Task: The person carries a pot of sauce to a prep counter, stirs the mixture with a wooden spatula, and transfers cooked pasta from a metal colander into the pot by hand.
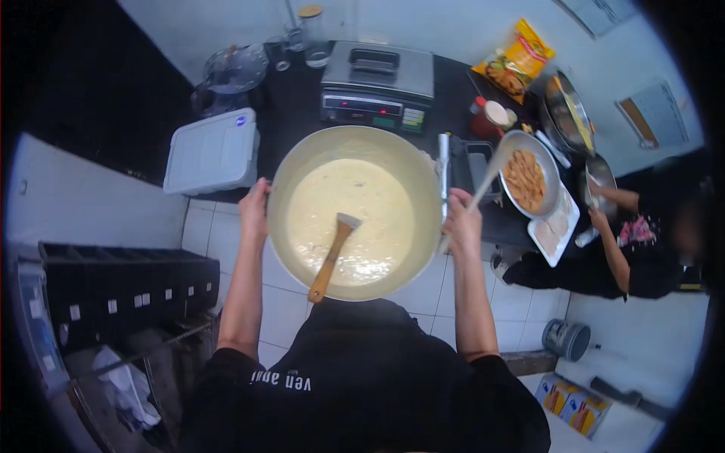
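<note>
A large round pot holds a pale creamy mixture. My left hand is closed on the pot's left side, and my right hand grips its right side. Inside the pot, a spatula with a wooden handle leans on the near rim, its head in the mixture. A long pale utensil crosses by my right hand; whether my fingers touch it I cannot tell. Behind the pot stands a digital scale.
A lidded plastic box sits at the left on the dark counter. To the right are a bowl of orange-brown pieces, a white tray and a yellow packet. Another person works at the far right.
</note>
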`<state>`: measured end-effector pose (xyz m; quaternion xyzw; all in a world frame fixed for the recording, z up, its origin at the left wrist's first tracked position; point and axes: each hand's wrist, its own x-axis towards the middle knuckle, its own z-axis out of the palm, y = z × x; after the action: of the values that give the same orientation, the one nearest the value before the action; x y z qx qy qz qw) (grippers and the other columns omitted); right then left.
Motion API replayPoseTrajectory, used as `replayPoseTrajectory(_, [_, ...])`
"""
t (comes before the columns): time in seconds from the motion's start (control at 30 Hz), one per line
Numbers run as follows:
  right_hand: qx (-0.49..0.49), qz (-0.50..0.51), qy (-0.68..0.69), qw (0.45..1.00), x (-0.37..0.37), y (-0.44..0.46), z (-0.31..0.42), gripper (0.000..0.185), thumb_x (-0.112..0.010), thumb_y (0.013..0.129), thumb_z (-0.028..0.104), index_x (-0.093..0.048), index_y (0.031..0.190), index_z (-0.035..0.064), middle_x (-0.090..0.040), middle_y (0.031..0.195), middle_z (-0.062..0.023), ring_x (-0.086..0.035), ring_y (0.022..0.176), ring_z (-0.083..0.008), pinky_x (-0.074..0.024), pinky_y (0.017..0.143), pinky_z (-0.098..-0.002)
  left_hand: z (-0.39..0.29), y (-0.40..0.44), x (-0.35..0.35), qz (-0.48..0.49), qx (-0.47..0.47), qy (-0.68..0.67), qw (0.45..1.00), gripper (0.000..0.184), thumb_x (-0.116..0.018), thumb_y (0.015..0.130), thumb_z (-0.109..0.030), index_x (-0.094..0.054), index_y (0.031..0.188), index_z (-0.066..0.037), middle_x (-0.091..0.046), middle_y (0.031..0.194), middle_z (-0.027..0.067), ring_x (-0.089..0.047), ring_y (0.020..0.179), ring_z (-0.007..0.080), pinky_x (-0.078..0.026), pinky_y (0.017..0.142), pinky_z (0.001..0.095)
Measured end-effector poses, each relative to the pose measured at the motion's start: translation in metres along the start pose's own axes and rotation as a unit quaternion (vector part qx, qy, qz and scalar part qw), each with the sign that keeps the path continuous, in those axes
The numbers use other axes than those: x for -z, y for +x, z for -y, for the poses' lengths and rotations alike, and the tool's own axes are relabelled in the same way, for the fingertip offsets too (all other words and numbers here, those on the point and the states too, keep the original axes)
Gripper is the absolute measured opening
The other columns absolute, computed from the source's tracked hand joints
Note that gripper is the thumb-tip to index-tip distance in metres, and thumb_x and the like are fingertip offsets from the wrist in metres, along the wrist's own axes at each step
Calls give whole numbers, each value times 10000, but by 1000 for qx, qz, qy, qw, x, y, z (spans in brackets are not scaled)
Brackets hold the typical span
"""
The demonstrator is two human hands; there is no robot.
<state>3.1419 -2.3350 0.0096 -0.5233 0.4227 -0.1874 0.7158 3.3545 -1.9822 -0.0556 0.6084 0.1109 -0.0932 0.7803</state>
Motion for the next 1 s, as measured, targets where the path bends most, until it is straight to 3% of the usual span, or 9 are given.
replayPoseTrajectory(0.17, [6,-26,44,999,37,10,-2,189,-539,933,100,-547,1118,67,-372,583,59,-316,426,-31,-240,364,-205,5,-19,-44,19,30,116,993,339,-684,855,-356,-646,814,-21,-475,602,-45,-434,571,60,-346,517,242])
replayPoseTrajectory(0.3, [20,-63,50,997,59,18,-15,187,-539,933,92,-540,1121,85,-310,563,72,-278,425,-25,-212,362,-207,2,-22,-75,57,-15,112,992,376,-674,854,-383,-638,840,-9,-609,682,24,-538,604,80,-430,559,245])
replayPoseTrajectory(0.47, [38,-124,19,991,88,23,0,237,-580,902,88,-530,1134,93,-309,544,81,-274,421,-23,-199,367,-212,23,-17,-107,68,-36,108,991,371,-637,874,-373,-635,830,-4,-638,699,54,-564,630,73,-451,574,252])
replayPoseTrajectory(0.53, [34,-133,8,990,91,22,7,262,-585,895,84,-516,1148,97,-314,538,74,-263,407,-33,-205,363,-221,14,-21,-117,143,-3,65,988,360,-646,879,-320,-635,975,27,-654,829,52,-601,753,90,-482,667,238])
replayPoseTrajectory(0.57, [37,-133,2,990,90,24,10,267,-583,895,84,-512,1151,101,-314,535,71,-261,403,-36,-208,362,-223,21,-17,-120,140,-2,60,988,360,-646,879,-320,-635,975,27,-654,829,52,-601,753,90,-482,667,238])
replayPoseTrajectory(0.77, [16,-204,-5,979,107,38,-4,233,-546,908,75,-515,1135,116,-327,531,59,-262,399,-47,-223,354,-234,7,-8,-140,186,-47,166,967,396,-551,922,-389,-640,940,-3,-642,814,67,-605,751,126,-472,671,272])
replayPoseTrajectory(0.9, [11,-225,6,974,115,45,-8,215,-531,912,72,-512,1122,118,-346,541,51,-264,399,-52,-235,349,-239,20,16,-147,252,34,158,954,420,-497,949,-394,-636,922,1,-647,844,81,-616,794,156,-466,701,277])
replayPoseTrajectory(0.97, [26,-225,12,974,121,51,-10,198,-531,914,77,-513,1106,122,-349,551,51,-265,401,-53,-244,346,-236,31,37,-139,328,56,60,941,427,-449,974,-374,-639,924,5,-654,879,101,-612,808,144,-469,709,276])
replayPoseTrajectory(1.0, [28,-232,0,972,118,51,-9,195,-535,911,76,-518,1098,129,-355,558,51,-261,399,-51,-247,342,-234,41,49,-132,281,29,101,954,428,-405,996,-337,-648,934,10,-657,900,114,-614,840,155,-472,769,303])
